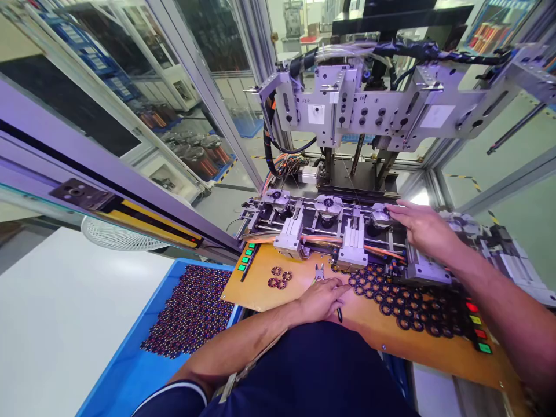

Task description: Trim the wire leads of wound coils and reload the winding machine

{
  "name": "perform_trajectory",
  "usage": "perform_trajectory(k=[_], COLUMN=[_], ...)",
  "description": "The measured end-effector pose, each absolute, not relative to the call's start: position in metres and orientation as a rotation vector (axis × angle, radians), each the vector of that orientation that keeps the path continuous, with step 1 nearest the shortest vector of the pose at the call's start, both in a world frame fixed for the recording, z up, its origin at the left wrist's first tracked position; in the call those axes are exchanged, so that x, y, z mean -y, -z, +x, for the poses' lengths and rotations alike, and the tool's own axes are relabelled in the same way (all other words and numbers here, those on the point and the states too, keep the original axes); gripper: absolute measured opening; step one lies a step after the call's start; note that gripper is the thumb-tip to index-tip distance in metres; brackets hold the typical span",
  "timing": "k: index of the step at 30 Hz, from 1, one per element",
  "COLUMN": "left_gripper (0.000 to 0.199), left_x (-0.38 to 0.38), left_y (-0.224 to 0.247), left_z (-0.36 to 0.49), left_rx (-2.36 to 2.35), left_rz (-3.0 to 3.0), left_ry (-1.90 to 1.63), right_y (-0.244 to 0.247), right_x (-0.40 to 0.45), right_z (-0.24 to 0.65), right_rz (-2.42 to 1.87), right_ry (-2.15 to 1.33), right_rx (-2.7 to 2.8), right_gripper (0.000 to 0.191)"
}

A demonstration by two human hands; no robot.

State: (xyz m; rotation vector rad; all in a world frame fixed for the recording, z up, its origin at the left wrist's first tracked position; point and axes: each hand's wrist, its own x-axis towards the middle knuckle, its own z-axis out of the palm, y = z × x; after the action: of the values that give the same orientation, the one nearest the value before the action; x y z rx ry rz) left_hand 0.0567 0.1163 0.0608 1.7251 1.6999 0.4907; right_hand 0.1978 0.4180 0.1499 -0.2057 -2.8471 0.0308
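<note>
My right hand [428, 230] reaches to the third metal fixture [381, 215] of the machine. Its fingers are stretched out, with the fingertips at the top of that fixture; whether a small part lies under them is hidden. My left hand [320, 299] lies low over the orange work board [256, 294], fingers extended to the right. Under it are pliers [319, 271], with their jaws showing above the hand and a dark handle end below. Close to its fingertips begins a spread of black ring-shaped parts [386, 298]. Several copper-coloured rings [280, 278] sit to its left.
Two more fixtures, left [277, 200] and middle [329, 205], stand along the rail. Above hangs a grey machine head [365, 107]. A blue tray [130, 353] full of small parts is at lower left. Green buttons [244, 260] and coloured buttons [480, 334] flank the board.
</note>
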Motion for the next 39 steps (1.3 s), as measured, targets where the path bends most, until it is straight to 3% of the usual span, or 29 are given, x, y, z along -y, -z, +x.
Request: perform_trajectory(k=[7,17,20,24,26,29,32,39], left_gripper=[0.046,0.004,0.014,0.029,0.032,0.041,0.049,0.049], left_x=[-0.125,-0.128,-0.112,-0.087,-0.081,-0.077,-0.077,-0.078], left_y=[-0.060,-0.063,-0.088,-0.130,-0.144,-0.150,-0.145,-0.136], left_z=[0.069,0.075,0.068,0.060,0.061,0.069,0.078,0.084], left_rx=[-1.821,-1.842,-1.735,-1.342,-1.078,-0.888,-0.820,-0.706], left_rz=[1.822,1.603,1.505,1.266,1.059,0.811,0.635,0.534], left_ry=[-0.290,-0.646,-0.851,-1.160,-1.278,-1.352,-1.429,-1.449], right_y=[-0.150,-0.166,-0.174,-0.175,-0.174,-0.175,-0.176,-0.173], right_x=[-0.406,-0.360,-0.300,-0.229,-0.210,-0.197,-0.191,-0.184], right_z=[0.197,0.205,0.222,0.239,0.240,0.236,0.233,0.229], right_rz=[-0.267,-0.305,-0.263,-0.033,0.004,0.007,-0.026,-0.149], right_ry=[0.005,-0.117,-0.239,-0.789,-0.918,-0.885,-0.750,-0.709], right_rx=[2.813,2.582,2.511,2.557,2.502,2.391,2.320,2.304], right_gripper=[0.049,0.035,0.033,0.039,0.033,0.023,0.026,0.021])
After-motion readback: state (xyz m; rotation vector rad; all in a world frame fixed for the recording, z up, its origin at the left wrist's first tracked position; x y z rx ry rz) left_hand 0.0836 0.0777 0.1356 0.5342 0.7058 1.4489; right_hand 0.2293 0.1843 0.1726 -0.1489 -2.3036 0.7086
